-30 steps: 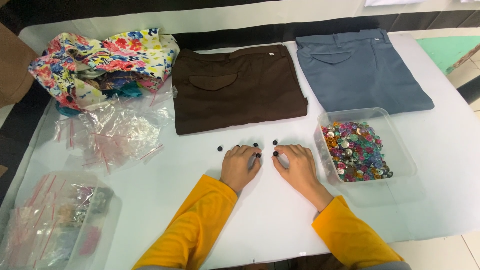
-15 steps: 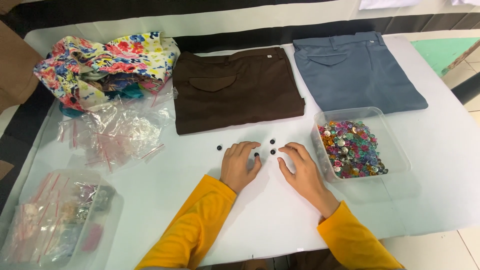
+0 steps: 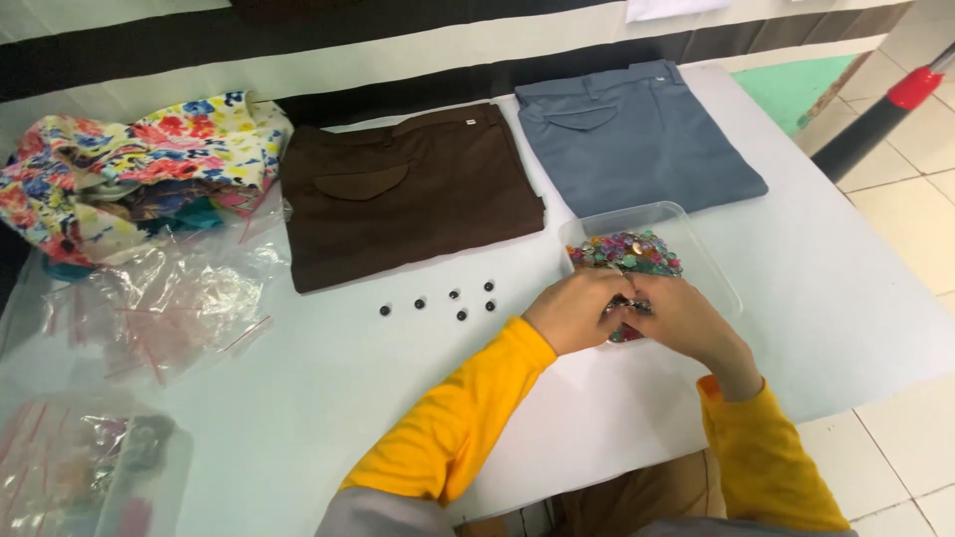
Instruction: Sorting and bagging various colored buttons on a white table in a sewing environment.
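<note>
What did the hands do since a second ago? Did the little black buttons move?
Both hands went right, off the white table and into the clear tub of colourful buttons. The left hand and right hand now meet over it; whether they pinch anything is hidden. The small black buttons lie let go in a loose group. Brown trousers and blue trousers stayed put.
</note>
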